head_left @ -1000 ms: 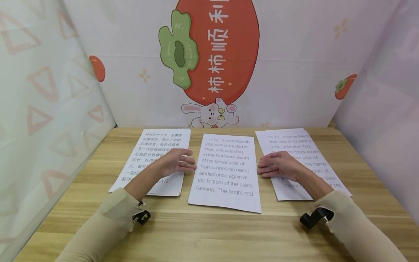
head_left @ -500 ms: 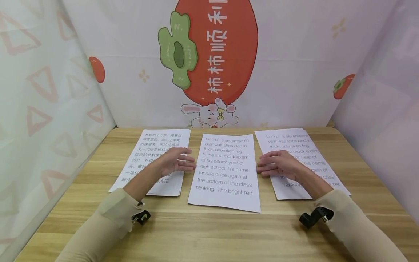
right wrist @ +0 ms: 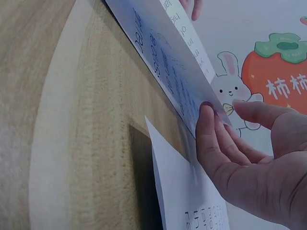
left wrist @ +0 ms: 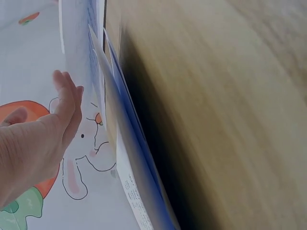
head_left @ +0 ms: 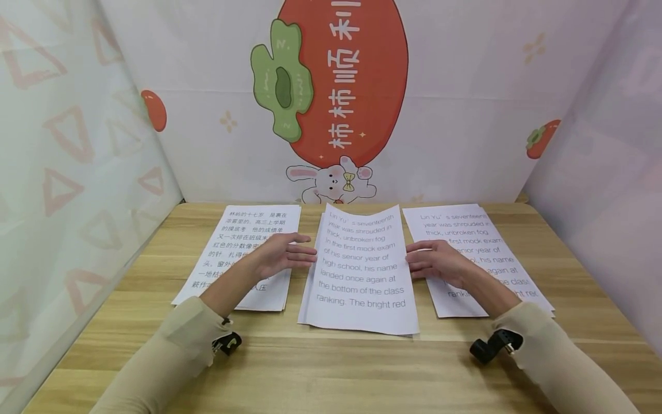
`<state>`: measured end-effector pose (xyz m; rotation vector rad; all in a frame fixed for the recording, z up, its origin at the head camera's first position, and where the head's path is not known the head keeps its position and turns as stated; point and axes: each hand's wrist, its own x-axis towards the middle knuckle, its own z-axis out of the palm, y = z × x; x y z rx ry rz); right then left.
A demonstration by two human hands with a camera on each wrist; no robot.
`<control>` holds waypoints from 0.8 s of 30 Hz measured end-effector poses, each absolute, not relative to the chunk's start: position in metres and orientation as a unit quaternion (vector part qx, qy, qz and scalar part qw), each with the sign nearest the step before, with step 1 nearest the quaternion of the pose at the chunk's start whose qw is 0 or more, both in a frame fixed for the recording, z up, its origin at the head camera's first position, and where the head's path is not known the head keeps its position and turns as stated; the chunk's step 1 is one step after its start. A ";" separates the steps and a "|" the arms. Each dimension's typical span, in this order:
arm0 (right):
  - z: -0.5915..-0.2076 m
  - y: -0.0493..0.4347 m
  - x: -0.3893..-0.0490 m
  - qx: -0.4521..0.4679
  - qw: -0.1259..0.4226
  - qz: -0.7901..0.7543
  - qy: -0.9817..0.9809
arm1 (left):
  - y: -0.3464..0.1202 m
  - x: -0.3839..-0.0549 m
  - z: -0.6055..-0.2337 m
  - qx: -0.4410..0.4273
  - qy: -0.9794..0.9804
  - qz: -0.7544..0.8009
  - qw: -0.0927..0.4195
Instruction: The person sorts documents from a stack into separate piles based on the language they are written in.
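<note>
Between the hands, a printed sheet of paper [head_left: 362,270] with English text bows up from the table; another sheet [head_left: 306,307] shows beneath its left side. My left hand [head_left: 276,257] extends its fingers to the sheet's left edge. In the left wrist view that hand [left wrist: 41,132] keeps its thumb apart from straight fingers. My right hand [head_left: 445,263] has its fingertips at the right edge. The right wrist view shows the right hand [right wrist: 261,158] with fingertips touching the raised sheet's underside [right wrist: 165,57], thumb held apart.
Chinese-printed papers [head_left: 243,223] lie stacked at the left, under my left forearm. More English-printed papers [head_left: 465,214] lie at the right, under my right hand. A wooden table [head_left: 341,374] carries everything, with a patterned curtain [head_left: 455,144] behind.
Both hands have closed in on the middle papers. The top sheet, flat before, now bows upward and has shifted right, baring a sheet below.
</note>
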<state>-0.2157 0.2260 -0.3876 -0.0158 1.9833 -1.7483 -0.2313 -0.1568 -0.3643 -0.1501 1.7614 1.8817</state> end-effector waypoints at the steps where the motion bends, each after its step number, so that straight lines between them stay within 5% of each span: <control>1: -0.388 0.225 -0.216 -0.008 0.245 -0.640 0.728 | -0.156 -0.232 -0.364 -0.056 0.656 0.700 0.277; 24: -0.389 0.219 -0.215 0.000 0.240 -0.629 0.739 | -0.145 -0.230 -0.370 -0.042 0.660 0.690 0.293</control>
